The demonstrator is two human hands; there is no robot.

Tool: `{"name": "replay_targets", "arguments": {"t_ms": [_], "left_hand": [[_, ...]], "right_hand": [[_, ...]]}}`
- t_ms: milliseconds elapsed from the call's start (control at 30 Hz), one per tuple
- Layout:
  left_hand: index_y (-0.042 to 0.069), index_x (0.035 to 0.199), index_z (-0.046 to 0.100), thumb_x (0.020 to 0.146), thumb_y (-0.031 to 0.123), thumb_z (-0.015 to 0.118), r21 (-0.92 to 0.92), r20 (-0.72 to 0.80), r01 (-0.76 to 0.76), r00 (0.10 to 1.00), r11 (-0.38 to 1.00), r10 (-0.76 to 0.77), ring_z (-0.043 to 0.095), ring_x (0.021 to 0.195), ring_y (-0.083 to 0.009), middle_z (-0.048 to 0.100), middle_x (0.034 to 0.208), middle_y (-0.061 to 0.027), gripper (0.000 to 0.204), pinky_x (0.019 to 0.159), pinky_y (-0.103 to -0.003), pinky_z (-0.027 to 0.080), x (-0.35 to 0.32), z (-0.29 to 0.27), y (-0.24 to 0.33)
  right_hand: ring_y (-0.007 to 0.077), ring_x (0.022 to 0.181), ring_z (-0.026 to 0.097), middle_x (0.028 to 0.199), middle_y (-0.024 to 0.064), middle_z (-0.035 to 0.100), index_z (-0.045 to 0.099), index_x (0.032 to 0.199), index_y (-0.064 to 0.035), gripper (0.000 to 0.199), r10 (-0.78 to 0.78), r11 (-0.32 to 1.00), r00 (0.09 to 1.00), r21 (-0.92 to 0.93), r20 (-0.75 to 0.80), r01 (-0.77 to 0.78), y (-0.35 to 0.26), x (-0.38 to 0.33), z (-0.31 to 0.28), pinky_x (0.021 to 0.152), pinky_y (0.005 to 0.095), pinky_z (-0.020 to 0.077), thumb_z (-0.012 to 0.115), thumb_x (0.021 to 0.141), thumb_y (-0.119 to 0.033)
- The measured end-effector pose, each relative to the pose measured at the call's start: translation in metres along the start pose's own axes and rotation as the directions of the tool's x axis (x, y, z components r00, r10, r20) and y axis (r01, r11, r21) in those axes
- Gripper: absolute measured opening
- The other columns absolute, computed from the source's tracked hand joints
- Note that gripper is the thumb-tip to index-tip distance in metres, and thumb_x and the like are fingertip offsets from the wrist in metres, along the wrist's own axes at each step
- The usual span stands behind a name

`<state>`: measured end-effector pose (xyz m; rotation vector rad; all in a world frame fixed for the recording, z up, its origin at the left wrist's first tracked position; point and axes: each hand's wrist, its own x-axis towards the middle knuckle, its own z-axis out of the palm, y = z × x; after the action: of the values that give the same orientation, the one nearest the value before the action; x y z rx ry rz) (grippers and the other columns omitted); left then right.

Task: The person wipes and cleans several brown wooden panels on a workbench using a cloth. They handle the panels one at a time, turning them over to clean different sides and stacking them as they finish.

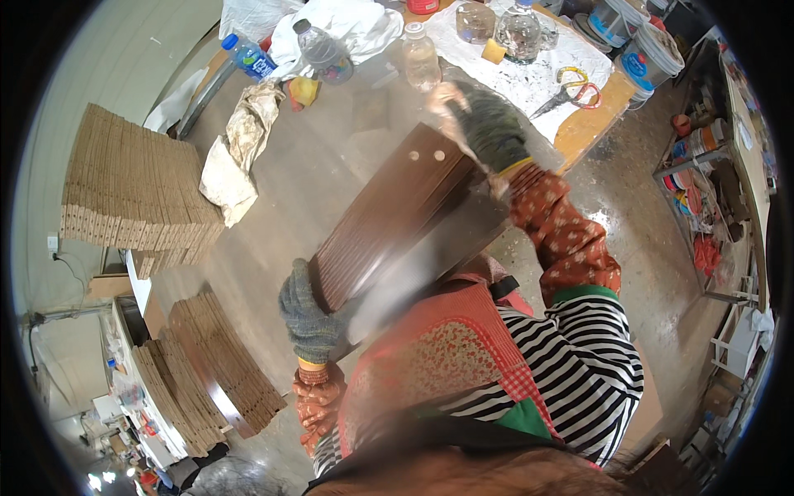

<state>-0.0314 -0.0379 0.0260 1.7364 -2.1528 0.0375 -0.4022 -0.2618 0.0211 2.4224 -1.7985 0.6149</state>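
Note:
A dark brown board or tight stack of boards (389, 223), with lengthwise lines and two round holes near its far end, lies slantwise in front of me. My left hand (309, 310), in a grey knit glove, grips its near left end. At the far right end, my right hand (493, 126), in a dark green glove, is closed on a pale rag (452, 124) that hangs down along the board's edge. Motion blurs the rag and the right fingertips. Beneath is a smooth grey-brown tabletop (273, 198). A whitish smear of blur hides the board's near side.
Tall stacks of brown boards (136, 186) stand at the left, with more stacks (211, 364) below them. A crumpled stained cloth (244, 153), plastic bottles (324, 51), a glass bottle (420, 58), a jug (519, 35) and scissors (571, 93) lie along the far side. Buckets (649, 54) stand at far right.

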Motion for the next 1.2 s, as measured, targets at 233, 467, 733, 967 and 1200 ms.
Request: {"name": "replay_targets", "arguments": {"t_ms": [233, 467, 733, 967, 1200], "left_hand": [[0.0, 0.153, 0.042, 0.06, 0.038, 0.096, 0.031, -0.006, -0.007, 1.0, 0.999, 0.007, 0.058, 0.12, -0.0378, 0.058, 0.14, -0.0193, 0.114, 0.103, -0.048, 0.048, -0.002, -0.001, 0.01], [0.002, 0.152, 0.043, 0.061, 0.042, 0.096, -0.006, 0.052, 0.004, 0.999, 1.0, -0.004, 0.057, 0.127, -0.0397, 0.055, 0.146, -0.0206, 0.113, 0.107, -0.049, 0.046, -0.001, 0.002, 0.0], [0.002, 0.153, 0.043, 0.073, 0.046, 0.088, 0.086, 0.033, 0.004, 0.999, 0.996, -0.007, 0.048, 0.139, -0.0401, 0.052, 0.15, -0.0202, 0.101, 0.118, -0.051, 0.037, 0.009, -0.021, 0.036], [0.001, 0.154, 0.04, 0.087, 0.034, 0.079, -0.578, -0.459, -0.085, 0.856, 0.812, -0.238, 0.053, 0.136, -0.0334, 0.053, 0.149, -0.0167, 0.084, 0.113, -0.045, 0.042, 0.045, 0.027, 0.134], [-0.003, 0.15, 0.043, 0.093, 0.023, 0.075, -0.67, -0.321, 0.218, 0.777, 0.71, -0.542, 0.063, 0.124, -0.0333, 0.062, 0.135, -0.0231, 0.07, 0.101, -0.043, 0.053, 0.048, 0.007, 0.153]], "right_hand": [[0.0311, 0.116, 0.068, 0.125, 0.0179, 0.07, 0.062, 0.135, -0.0077, 0.036, 0.129, 0.292, 0.983, 0.952, -0.131, 0.088, 0.002, -0.015, -0.037, 0.098, 0.0416, 0.0547, 0.062, 0.102, -0.023], [0.0313, 0.115, 0.065, 0.128, 0.0046, 0.064, 0.061, 0.127, -0.0168, 0.049, -0.616, 0.727, 0.702, 0.602, 0.359, 0.33, -0.079, -0.02, -0.032, 0.1, 0.0517, 0.0482, 0.073, 0.079, -0.017], [0.0314, 0.099, 0.067, 0.112, 0.0137, 0.067, 0.061, 0.124, -0.006, 0.038, -0.281, 0.889, 0.929, 0.299, -0.239, 0.346, 0.055, 0.001, -0.032, 0.088, 0.0442, 0.0553, 0.067, 0.087, -0.009], [0.0271, 0.128, 0.061, 0.139, 0.015, 0.063, 0.059, 0.137, -0.0056, 0.046, -0.454, 0.004, 0.825, 0.925, -0.337, 0.381, -0.078, -0.027, -0.062, 0.107, 0.0393, 0.0493, 0.062, 0.1, -0.031], [0.037, 0.121, 0.062, 0.13, 0.0198, 0.066, 0.06, 0.136, 0.0016, 0.048, -0.558, 0.387, 0.735, 0.663, -0.385, 0.641, -0.042, -0.009, -0.05, 0.108, 0.0473, 0.0458, 0.068, 0.095, -0.023]]}}
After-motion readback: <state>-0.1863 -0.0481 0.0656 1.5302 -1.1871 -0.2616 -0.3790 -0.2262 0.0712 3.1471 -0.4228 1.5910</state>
